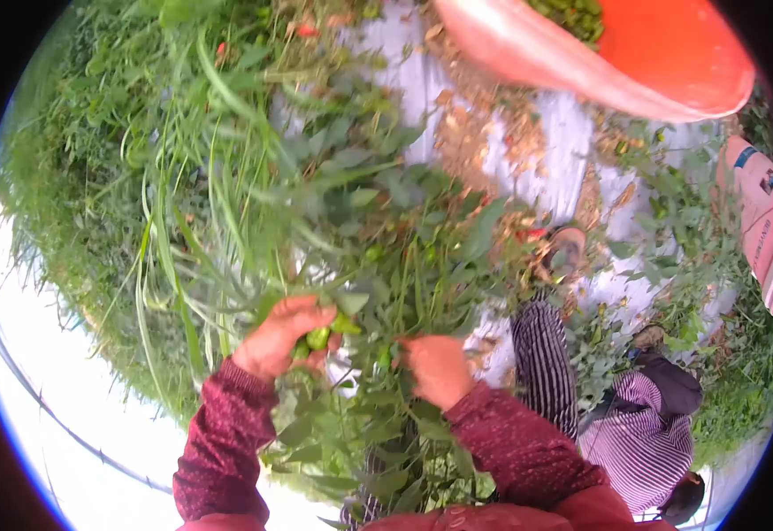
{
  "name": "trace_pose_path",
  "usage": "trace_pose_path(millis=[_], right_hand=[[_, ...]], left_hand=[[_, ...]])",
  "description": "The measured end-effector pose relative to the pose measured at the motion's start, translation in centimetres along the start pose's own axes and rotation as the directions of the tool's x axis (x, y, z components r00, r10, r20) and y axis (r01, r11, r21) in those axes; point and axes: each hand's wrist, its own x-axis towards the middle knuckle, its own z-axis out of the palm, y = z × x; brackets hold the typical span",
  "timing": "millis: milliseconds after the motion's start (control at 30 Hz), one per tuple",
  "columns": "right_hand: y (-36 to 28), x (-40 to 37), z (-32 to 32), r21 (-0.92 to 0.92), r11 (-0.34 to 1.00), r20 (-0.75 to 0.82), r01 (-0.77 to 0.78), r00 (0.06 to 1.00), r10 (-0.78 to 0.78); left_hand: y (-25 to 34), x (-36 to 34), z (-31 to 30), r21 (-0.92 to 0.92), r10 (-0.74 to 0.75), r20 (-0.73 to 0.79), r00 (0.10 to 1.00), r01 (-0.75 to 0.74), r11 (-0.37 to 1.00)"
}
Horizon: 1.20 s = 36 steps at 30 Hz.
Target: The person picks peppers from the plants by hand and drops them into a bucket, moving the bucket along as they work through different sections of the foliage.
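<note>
Several green peppers [325, 334] are held in my left hand [279, 336], its fingers curled around them. Just to the right, my right hand [438, 367] reaches in among the stems and leaves of a pepper plant [395, 416]. Its fingers are closed, and what they grip is hidden by the hand and foliage. A green pepper [384, 356] seems to hang close to its fingertips. Both hands are in front of me at about the same height, a short gap apart.
An orange-red container [669, 62] with green peppers [577, 19] stands at the top right. Pale plastic mulch [563, 150] with dry leaves runs between the plants. A person in striped clothing [639, 434] is at the lower right. A pink printed bag [762, 217] lies at the right edge.
</note>
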Motion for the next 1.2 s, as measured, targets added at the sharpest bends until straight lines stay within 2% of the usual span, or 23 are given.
trace_pose_path(millis=[33,67,133,167,200,233,267,333,367,400,467,533,567,633,667,733,767,800,900,1033,1133,1167,1200], right_hand=[[-0.5,0.1,-0.4,-0.005,0.997,0.046,-0.073,0.996,0.073],[-0.3,0.1,0.0,0.009,0.998,0.015,-0.058,0.998,0.058],[-0.2,0.2,0.5,0.003,0.999,-0.002,-0.053,0.999,0.053],[-0.3,0.3,0.4,-0.016,0.998,0.022,-0.061,0.998,0.061],[-0.4,0.4,0.3,-0.030,0.998,-0.001,-0.060,0.998,0.060],[-0.5,0.4,0.3,-0.030,0.997,0.013,-0.064,0.998,0.065],[-0.5,0.3,0.2,-0.027,0.997,0.032,-0.069,0.997,0.070],[-0.6,0.2,-0.1,0.001,0.999,0.013,-0.040,0.999,0.040],[-0.9,0.3,-0.3,-0.021,0.998,0.050,-0.061,0.997,0.062],[-1.0,0.3,-0.5,-0.046,0.996,0.087,-0.081,0.993,0.085],[-0.9,0.3,-0.3,-0.054,0.995,0.097,-0.083,0.991,0.088],[-1.0,0.3,0.0,-0.059,0.995,0.110,-0.084,0.990,0.090],[-1.0,0.3,-0.2,-0.043,0.996,0.112,-0.076,0.990,0.081],[-0.9,0.4,-0.5,-0.030,0.997,0.102,-0.071,0.992,0.073],[-0.9,0.4,-0.5,-0.028,0.997,0.111,-0.076,0.991,0.079],[-1.0,0.3,-0.3,-0.027,0.996,0.117,-0.084,0.989,0.087],[-1.1,0.4,-0.3,-0.006,0.994,0.141,-0.112,0.984,0.111],[-1.1,0.5,-0.4,0.012,0.990,0.161,-0.137,0.978,0.134],[-1.1,0.4,-0.5,0.011,0.994,0.153,-0.106,0.983,0.103],[-1.1,0.3,-0.6,-0.009,0.998,0.093,-0.063,0.994,0.064],[-1.1,0.5,-0.5,-0.011,0.994,0.120,-0.108,0.987,0.108],[-0.8,0.3,-0.4,-0.001,0.998,0.080,-0.055,0.995,0.055],[-0.7,0.1,-0.4,0.007,1.000,0.041,-0.003,0.999,0.002]], left_hand=[[0.5,-0.5,0.6,0.028,0.013,0.021,1.000,-0.014,1.000],[1.2,-0.8,0.9,0.062,0.029,0.044,0.999,-0.032,0.998],[2.2,-0.8,1.2,0.138,0.181,0.124,0.976,-0.197,0.971],[2.8,-1.0,2.4,0.050,0.252,0.041,0.967,-0.254,0.966],[4.5,-1.5,3.8,0.057,0.273,0.054,0.960,-0.276,0.959],[6.6,-2.0,5.3,0.037,0.471,0.112,0.875,-0.478,0.878],[8.9,-2.6,6.7,0.003,0.642,0.162,0.749,-0.651,0.759],[14.7,-3.2,9.4,-0.025,0.738,0.254,0.625,-0.758,0.651],[17.0,-4.0,12.1,0.053,0.816,0.190,0.546,-0.836,0.547],[18.9,-3.5,13.7,0.048,0.819,0.189,0.543,-0.838,0.544],[22.3,-2.0,16.5,0.056,0.908,0.298,0.294,-0.955,0.291],[23.7,-1.0,18.1,0.036,0.916,0.400,0.031,-0.999,0.018],[23.4,-0.8,18.6,0.032,0.916,0.400,0.027,-0.999,0.015],[22.5,-0.6,19.3,-0.052,0.914,0.312,0.259,-0.956,0.289],[22.5,-0.6,19.0,-0.053,0.913,0.319,0.256,-0.957,0.287],[22.6,-0.8,18.1,-0.162,0.887,0.339,0.314,-0.909,0.384],[22.8,-0.9,18.2,-0.241,0.905,0.317,0.283,-0.899,0.366],[23.2,-0.9,18.3,-0.243,0.907,0.319,0.274,-0.902,0.358],[23.8,-0.2,19.0,-0.167,0.896,0.286,0.339,-0.903,0.395],[23.7,-0.6,19.2,-0.114,0.889,0.276,0.365,-0.906,0.407],[24.1,-0.2,19.4,-0.110,0.876,0.310,0.369,-0.901,0.419],[24.1,-0.1,19.7,-0.110,0.876,0.316,0.366,-0.902,0.417],[24.1,0.0,20.0,-0.109,0.889,0.322,0.325,-0.920,0.376]])
